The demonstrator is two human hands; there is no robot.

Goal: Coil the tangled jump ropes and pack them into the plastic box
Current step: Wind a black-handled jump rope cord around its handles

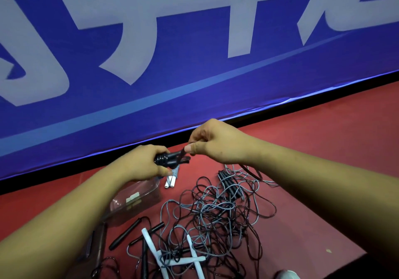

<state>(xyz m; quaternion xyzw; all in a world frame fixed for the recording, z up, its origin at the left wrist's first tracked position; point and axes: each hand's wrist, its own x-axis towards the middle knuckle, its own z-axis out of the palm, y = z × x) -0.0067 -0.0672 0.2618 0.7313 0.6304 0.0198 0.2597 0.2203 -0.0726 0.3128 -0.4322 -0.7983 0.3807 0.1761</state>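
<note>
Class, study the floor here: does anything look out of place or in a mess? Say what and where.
Yes: the black and grey ropes lie in a tangled heap on the red floor, handles strewn about, right of the plastic box. One coiled white-handled rope lies outside the box.

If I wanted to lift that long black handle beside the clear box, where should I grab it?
Round its middle, from above. The black handle lies flat and slanted on the red floor, its shaft outside the rope tangle, so you can pinch across it.
</note>
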